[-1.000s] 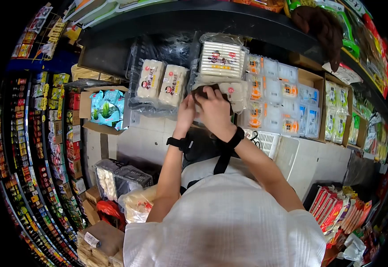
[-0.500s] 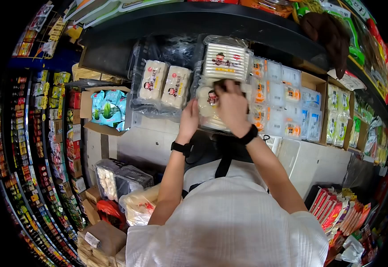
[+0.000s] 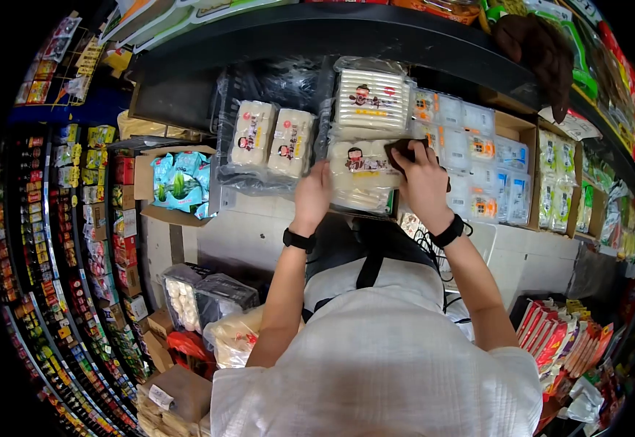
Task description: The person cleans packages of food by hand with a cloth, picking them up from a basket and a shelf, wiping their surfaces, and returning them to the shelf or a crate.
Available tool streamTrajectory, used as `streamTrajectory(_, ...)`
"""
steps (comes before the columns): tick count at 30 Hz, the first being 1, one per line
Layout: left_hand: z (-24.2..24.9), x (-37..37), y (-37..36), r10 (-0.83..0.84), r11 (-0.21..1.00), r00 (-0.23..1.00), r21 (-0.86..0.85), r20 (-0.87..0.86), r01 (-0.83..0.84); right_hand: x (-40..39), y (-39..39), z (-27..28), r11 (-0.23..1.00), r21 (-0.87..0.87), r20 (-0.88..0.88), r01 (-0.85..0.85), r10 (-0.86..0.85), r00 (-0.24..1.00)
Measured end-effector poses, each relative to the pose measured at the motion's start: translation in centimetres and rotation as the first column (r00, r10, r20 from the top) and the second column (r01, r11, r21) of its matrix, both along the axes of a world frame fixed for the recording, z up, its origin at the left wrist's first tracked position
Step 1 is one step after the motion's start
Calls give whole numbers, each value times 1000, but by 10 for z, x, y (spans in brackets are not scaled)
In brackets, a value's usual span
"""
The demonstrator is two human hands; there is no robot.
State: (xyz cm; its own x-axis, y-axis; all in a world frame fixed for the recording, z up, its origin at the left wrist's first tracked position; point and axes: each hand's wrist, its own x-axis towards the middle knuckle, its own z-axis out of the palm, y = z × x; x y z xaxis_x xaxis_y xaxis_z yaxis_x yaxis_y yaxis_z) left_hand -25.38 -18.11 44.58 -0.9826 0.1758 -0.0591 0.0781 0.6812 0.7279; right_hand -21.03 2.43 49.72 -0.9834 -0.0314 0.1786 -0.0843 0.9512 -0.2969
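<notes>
My right hand (image 3: 426,186) presses a dark brown cloth (image 3: 399,151) against the right end of a clear-wrapped pack of white food (image 3: 361,169). Its fingers are bent over the cloth. At the left edge of the same pack is my left hand (image 3: 313,195), slightly blurred, fingers stretched out along the side. Whether it touches the pack or the plastic around it is hard to see. Behind this pack, another pack of white sticks (image 3: 372,98) carries the same cartoon print. Two packs of round white pieces (image 3: 252,135) rest in a plastic-lined crate to the left.
Clear packs with orange labels (image 3: 481,149) stand to the right, followed by boxes of green-white packets (image 3: 554,175). A dark shelf edge (image 3: 317,33) runs overhead, with a brown cloth-like item (image 3: 532,58) hanging from it. A carton of blue bags (image 3: 183,178) sits left.
My right hand has moved right with the brown cloth, from the pack's middle to its right end, uncovering the print. My left hand stays near the left edge.
</notes>
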Motion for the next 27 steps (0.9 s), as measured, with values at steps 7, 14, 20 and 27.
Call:
streamTrajectory(7,8,-1,-4,-46,997,999,-56,-12,46,6,-66,1,985,-27,-78,-169,166,983)
streamTrajectory(14,43,-15,19,201,933,973,324,-115,-155,49,-21,4,903,-332,179,-273,344,922)
streamTrajectory(20,24,-5,45,-536,841,716,-205,-448,501,61,-10,4,940,-333,84,-74,107,991)
streamTrajectory(27,33,18,50,-637,758,688,-447,-348,475,81,26,11,890,-392,-32,232,-266,964)
